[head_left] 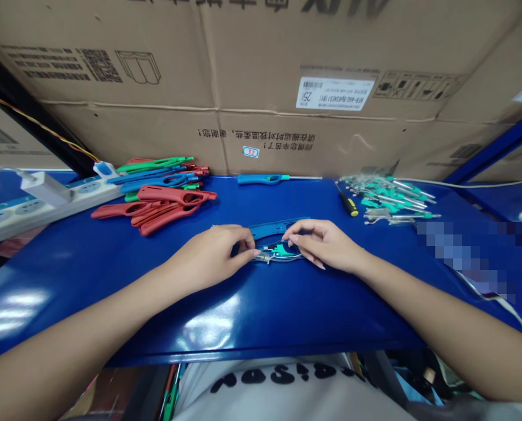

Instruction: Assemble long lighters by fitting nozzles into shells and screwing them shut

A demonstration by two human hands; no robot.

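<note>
An opened blue lighter shell [269, 231] lies on the blue table between my hands. Just in front of it sits an inner assembly with a teal part [282, 251], a clear piece and thin wires. My left hand [231, 248] pinches the clear piece [263, 256] at the assembly's left end between thumb and fingers. At the right end, my right hand [320, 242] has its thumb and forefinger close together over the teal part; what they hold, if anything, is too small to make out.
Red, green and blue lighter shells [168, 207] are piled at the left, near a white power strip [79, 196]. A blue lighter [258, 179], a screwdriver [349, 203] and teal-and-metal assemblies [392, 199] lie behind. A cardboard box [155, 126] stands at the back.
</note>
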